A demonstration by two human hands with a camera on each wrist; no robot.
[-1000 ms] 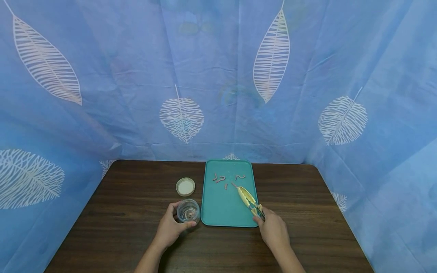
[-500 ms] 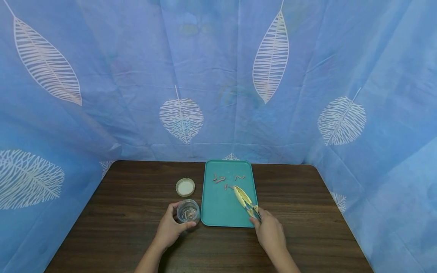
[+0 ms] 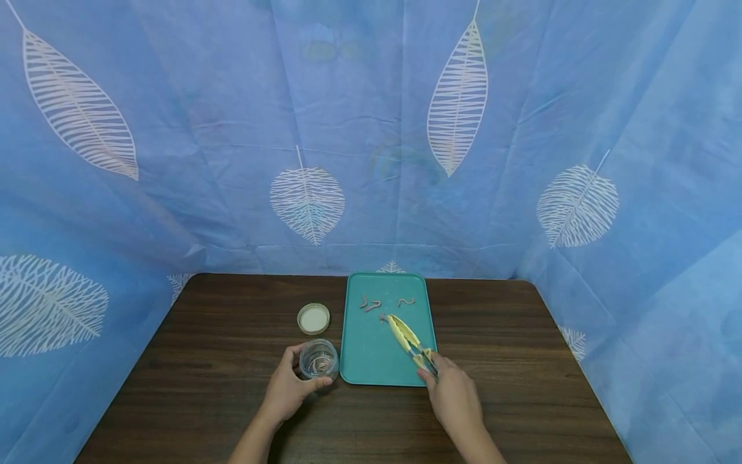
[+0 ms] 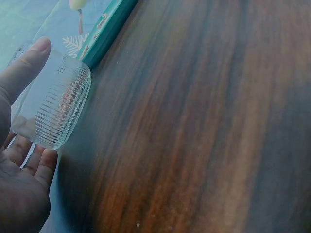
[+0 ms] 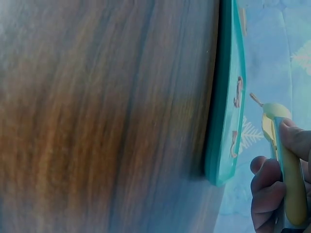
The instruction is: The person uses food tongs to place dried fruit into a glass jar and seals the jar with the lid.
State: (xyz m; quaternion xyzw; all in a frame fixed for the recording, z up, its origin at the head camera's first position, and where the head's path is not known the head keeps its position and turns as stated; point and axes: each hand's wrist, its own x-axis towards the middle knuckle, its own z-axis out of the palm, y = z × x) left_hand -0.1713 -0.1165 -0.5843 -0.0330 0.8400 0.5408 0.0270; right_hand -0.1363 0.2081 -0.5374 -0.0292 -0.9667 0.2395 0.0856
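A clear ribbed jar [image 3: 319,359] stands left of the tray, pale curled strips visible inside. My left hand [image 3: 290,385] grips it, thumb on the near side and fingers round the far left. In my right hand [image 3: 457,396] I hold yellow tongs [image 3: 402,332], angled over the green tray [image 3: 377,363]. A thin pink worm [image 5: 256,100] sticks out from the tongs' tip, raised above the tray in the right wrist view. Several more pink worms [image 3: 373,306] lie on the tray's far half; in the head view the tip overlaps the nearest ones.
Behind the jar a round lid [image 3: 313,318] lies on the dark wooden table [image 3: 232,348], its pale inside facing up. A blue curtain [image 3: 371,129] with white leaf prints hangs round the table's back and sides.
My right hand has moved left with the tongs and the worm at their tip, across the tray toward the jar. The left hand and the jar have stayed put.
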